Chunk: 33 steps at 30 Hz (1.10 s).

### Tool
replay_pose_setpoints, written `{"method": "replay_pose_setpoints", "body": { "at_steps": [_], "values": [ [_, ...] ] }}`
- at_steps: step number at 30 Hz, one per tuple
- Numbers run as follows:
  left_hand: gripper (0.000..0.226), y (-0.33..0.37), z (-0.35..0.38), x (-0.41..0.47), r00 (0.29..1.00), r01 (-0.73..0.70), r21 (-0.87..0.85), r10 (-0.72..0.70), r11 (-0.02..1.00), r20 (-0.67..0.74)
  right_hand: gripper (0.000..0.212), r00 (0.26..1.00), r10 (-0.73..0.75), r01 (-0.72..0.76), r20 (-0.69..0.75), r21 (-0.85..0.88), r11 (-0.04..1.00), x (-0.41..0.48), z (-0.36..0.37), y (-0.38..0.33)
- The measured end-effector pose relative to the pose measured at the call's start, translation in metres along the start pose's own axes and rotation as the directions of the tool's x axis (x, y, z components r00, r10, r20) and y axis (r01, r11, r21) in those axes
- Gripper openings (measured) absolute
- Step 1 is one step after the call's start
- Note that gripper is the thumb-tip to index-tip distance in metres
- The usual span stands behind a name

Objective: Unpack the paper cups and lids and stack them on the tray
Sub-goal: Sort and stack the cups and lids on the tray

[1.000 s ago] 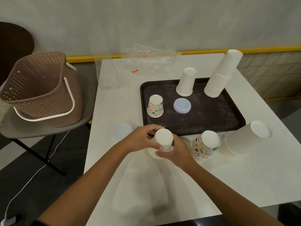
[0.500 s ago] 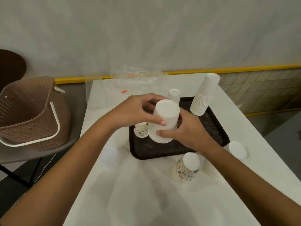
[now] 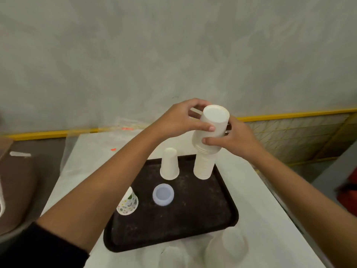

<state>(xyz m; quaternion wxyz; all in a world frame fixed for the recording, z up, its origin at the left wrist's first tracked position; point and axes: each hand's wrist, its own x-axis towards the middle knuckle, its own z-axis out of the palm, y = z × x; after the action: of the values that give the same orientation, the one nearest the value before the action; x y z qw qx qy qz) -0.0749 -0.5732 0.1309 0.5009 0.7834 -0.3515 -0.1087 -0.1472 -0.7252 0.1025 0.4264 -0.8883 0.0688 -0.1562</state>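
**A:** What do we hold?

**B:** A nested bundle (image 3: 212, 124) of plain white paper cups, upside down, with its flat round base tipped toward us. Our left hand (image 3: 179, 120) curls around its upper part, thumb across the front. Our right hand (image 3: 238, 141) pinches it lower down, thumb just above the ringed rims.

**A:** And directly below the hands?

**B:** The tall stack (image 3: 204, 166) of the same cups, also inverted and ribbed with rims. It stands at the far right corner of the black tray (image 3: 173, 229). The bundle's lower edge meets the top of it, but we cannot tell whether it is seated over it.

**A:** What else is on the tray?

**B:** Below our left hand, 1 single white cup (image 3: 169, 165) stands upside down. Nearer us, under the left forearm, is 1 patterned cup (image 3: 129, 203) with a leafy print, partly hidden. Between those 2 lies a pale bluish round lid (image 3: 163, 194), flat. The tray rests on a white surface (image 3: 266, 219).
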Motion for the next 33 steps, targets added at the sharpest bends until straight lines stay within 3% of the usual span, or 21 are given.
{"method": "replay_pose_setpoints", "body": {
  "at_steps": [6, 13, 21, 28, 33],
  "values": [
    [0.056, -0.014, 0.028, 0.047, 0.996, 0.027, -0.034, -0.030, 0.999, -0.084, 0.070, 1.000, -0.015, 0.015, -0.020, 0.006, 1.000, 0.045, -0.012, 0.040],
    [0.058, -0.050, 0.052, 0.075, 0.978, 0.121, -0.029, -0.125, 0.992, -0.165, 0.072, 0.998, 0.013, -0.016, 0.059, 0.055, 0.998, 0.078, 0.005, 0.083],
    [0.056, -0.082, 0.079, 0.088, 0.937, 0.336, 0.032, -0.330, 0.941, -0.114, 0.073, 0.973, 0.145, -0.160, 0.179, 0.068, 0.985, 0.082, 0.028, 0.130],
    [0.061, -0.098, 0.089, 0.079, 0.895, 0.443, 0.029, -0.440, 0.896, -0.073, 0.076, 0.950, 0.208, -0.230, 0.231, 0.072, 0.971, 0.071, 0.042, 0.148],
    [0.061, -0.093, 0.089, 0.055, 0.884, 0.446, -0.031, -0.446, 0.894, -0.143, 0.082, 0.945, 0.255, -0.270, 0.203, 0.050, 0.961, 0.049, 0.035, 0.154]
  ]
}}
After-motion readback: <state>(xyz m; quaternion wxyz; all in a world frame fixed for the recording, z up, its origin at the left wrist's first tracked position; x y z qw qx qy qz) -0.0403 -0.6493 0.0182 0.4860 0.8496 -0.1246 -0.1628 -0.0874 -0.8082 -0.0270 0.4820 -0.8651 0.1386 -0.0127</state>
